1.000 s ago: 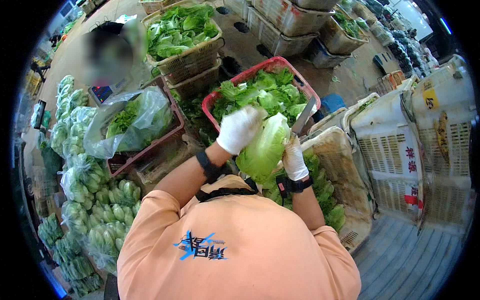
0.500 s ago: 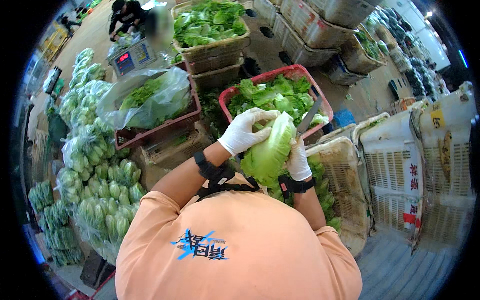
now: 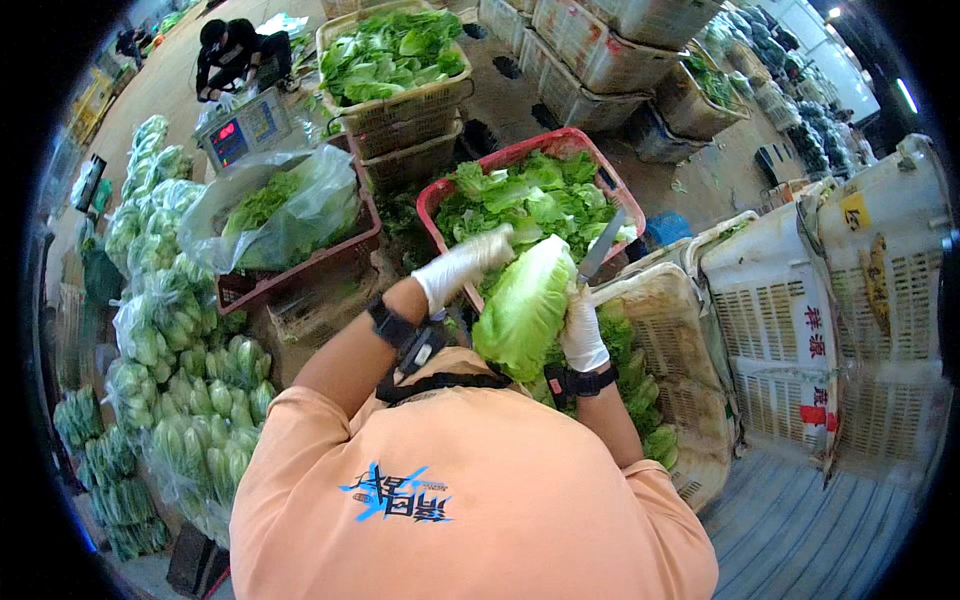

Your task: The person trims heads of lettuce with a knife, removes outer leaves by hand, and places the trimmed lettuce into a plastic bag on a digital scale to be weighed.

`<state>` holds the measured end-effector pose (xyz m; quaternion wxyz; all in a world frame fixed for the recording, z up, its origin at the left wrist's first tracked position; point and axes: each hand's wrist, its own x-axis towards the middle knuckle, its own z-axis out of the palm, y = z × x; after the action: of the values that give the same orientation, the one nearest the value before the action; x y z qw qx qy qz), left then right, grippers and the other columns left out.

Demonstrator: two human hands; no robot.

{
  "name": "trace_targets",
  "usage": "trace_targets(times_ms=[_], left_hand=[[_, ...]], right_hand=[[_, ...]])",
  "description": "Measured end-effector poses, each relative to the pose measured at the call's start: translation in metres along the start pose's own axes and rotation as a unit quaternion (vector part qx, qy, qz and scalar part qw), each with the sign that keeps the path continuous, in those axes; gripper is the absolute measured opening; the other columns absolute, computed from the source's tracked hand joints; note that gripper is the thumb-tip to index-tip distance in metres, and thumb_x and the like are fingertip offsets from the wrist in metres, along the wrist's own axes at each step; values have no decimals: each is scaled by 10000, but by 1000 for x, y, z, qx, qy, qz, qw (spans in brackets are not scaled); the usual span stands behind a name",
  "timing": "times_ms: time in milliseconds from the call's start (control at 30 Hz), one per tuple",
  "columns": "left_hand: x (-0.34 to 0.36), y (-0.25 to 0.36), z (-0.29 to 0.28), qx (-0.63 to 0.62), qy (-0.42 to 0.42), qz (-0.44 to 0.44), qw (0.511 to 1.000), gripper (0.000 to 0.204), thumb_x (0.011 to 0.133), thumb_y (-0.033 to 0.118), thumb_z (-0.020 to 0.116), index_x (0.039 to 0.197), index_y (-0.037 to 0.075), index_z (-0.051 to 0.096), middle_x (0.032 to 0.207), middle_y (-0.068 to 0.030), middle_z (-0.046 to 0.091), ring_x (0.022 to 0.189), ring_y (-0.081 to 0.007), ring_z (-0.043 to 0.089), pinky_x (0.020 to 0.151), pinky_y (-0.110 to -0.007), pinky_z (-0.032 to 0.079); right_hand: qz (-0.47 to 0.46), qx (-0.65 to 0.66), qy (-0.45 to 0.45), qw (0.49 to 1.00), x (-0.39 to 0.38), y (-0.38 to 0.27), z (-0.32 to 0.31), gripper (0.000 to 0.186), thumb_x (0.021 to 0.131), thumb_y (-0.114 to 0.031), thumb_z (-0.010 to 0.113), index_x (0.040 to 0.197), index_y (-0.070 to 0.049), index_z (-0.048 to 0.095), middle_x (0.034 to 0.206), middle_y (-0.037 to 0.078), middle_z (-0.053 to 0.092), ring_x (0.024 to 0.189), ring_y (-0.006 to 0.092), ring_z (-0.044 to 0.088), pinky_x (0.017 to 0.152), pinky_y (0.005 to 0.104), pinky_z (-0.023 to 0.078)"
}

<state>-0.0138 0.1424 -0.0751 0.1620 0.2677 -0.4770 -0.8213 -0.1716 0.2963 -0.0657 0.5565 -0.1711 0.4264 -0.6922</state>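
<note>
A head of green lettuce [image 3: 525,310] is tilted in front of me, its pale end up and its frilly leaves toward my body. My right hand [image 3: 582,335], in a white glove, is closed round a knife at the lettuce's right side; the knife's blade [image 3: 606,245] points up and away. The glove also touches the lettuce. On the other side, my gloved left hand [image 3: 468,264] is over the near left edge of a red crate [image 3: 432,205], smeared by motion, so its fingers cannot be made out. Loose lettuce leaves [image 3: 530,195] fill that crate.
More lettuce [image 3: 648,400] lies in a pale crate [image 3: 685,350] by my right forearm. At left are a dark red crate [image 3: 300,278] with a bag of greens, a scale [image 3: 243,130] and bagged vegetables [image 3: 200,390]. A person [image 3: 238,58] crouches beyond. Crates [image 3: 590,50] are stacked ahead.
My left hand has come off the lettuce and moved left and down a little. The lettuce shows more of its side. The right hand keeps the knife. The whole view has shifted slightly.
</note>
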Motion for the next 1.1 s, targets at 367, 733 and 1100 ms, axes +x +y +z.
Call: trace_targets(times_ms=[367, 733, 1100], left_hand=[[-68, 27, -15, -191, -89, 20, 977, 861, 703, 306, 766, 1388, 52, 311, 1295, -118, 495, 1178, -241, 498, 994, -401, 412], [-165, 34, -101, -201, 40, 121, 971, 930, 636, 349, 787, 1387, 46, 329, 1311, -130, 491, 1183, -252, 501, 1010, -402, 395], [-238, 193, -274, 552, 319, 189, 747, 945, 593, 198, 790, 1399, 70, 314, 1244, -148, 538, 1140, -258, 539, 973, -352, 414]], right_hand=[[263, -235, 80, 932, 31, -27, -101, 329, 958, -407, 447, 874, -104, 542, 623, -11, 520, 461, 108, 499, 390, 231, 376], [330, -332, 234, 852, -130, -54, -132, 398, 929, -477, 466, 696, -156, 482, 497, -3, 466, 351, 101, 385, 324, 226, 243], [115, -361, -128, 917, 147, 38, 261, 479, 877, -360, 614, 1228, -61, 481, 1070, -8, 548, 847, 59, 523, 700, 231, 434]])
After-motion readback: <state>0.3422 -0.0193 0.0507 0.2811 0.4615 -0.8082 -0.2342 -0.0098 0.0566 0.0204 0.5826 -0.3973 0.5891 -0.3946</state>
